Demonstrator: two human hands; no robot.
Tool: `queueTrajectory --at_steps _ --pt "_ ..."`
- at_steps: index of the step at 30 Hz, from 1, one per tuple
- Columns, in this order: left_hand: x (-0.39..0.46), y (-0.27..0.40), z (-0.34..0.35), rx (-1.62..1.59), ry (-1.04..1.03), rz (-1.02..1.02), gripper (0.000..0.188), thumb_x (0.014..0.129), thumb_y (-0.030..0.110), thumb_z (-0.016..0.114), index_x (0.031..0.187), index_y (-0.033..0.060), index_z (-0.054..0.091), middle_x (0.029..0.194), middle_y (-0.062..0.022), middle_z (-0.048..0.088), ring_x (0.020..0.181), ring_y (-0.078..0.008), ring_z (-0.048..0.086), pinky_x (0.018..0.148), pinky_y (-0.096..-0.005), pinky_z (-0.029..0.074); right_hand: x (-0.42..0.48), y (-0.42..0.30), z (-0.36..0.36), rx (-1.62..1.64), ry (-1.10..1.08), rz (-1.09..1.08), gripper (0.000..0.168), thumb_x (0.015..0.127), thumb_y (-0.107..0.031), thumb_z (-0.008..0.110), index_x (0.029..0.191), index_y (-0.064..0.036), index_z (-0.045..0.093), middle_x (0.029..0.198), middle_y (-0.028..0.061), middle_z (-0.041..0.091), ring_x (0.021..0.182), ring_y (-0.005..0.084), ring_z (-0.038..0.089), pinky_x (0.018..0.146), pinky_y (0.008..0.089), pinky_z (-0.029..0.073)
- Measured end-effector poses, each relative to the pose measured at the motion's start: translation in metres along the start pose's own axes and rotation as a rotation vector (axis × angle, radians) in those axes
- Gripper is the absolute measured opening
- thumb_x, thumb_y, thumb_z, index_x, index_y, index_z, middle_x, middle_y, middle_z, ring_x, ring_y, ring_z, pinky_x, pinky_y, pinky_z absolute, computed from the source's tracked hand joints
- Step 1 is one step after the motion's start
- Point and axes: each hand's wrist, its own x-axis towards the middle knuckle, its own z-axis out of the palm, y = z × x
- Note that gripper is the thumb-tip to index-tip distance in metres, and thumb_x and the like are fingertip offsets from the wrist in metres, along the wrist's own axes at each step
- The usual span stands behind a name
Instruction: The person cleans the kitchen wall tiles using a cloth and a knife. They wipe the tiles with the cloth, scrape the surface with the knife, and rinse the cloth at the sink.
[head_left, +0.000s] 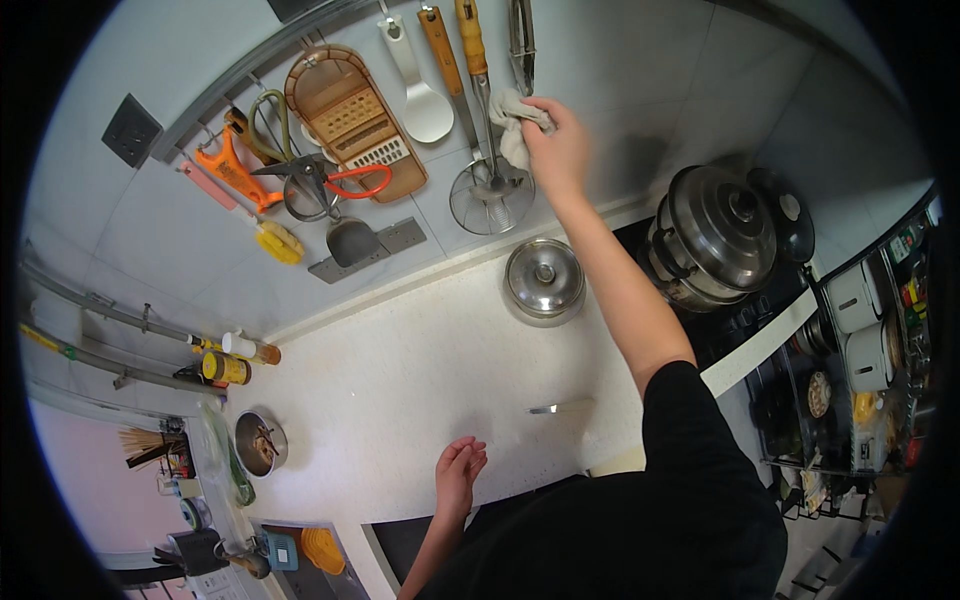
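Observation:
My right hand (559, 150) is raised to the tiled wall, its fingers closed on a bunched pale cloth (514, 124). The cloth is beside the handles of a hanging wire skimmer (480, 199) and a ladle, just below hanging metal tongs (523, 45). Above the counter's near edge is my left hand (460, 469), its fingers loosely curled with nothing visible in them. A small knife (559, 409) lies on the white counter (390, 382) to the right of that hand. Farther back on the counter stands a round pot with a shiny metal lid (545, 279).
A large lidded steamer pot (716, 232) stands on the black stove at right. Scissors (322, 180), a grater (356, 124) and a white spoon (424, 90) hang at left. A metal bowl (259, 442) holding food, jars (226, 368) and bagged green vegetables (236, 472) stand at the counter's left.

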Motion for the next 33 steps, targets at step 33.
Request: queueTrajectory --at_steps 33 --pt "-0.023 -0.009 -0.013 -0.011 0.003 0.045 0.019 0.102 0.011 0.053 0.118 0.0028 0.06 0.109 -0.0107 0.069 0.094 -0.0141 0.066 0.091 -0.0318 0.055 -0.009 0.117 -0.032 -0.903 -0.335 -0.272 0.014 0.079 -0.012 0.067 0.091 -0.017 0.071 0.102 0.0062 0.063 0.091 0.0305 0.064 0.073 0.0438 0.053"
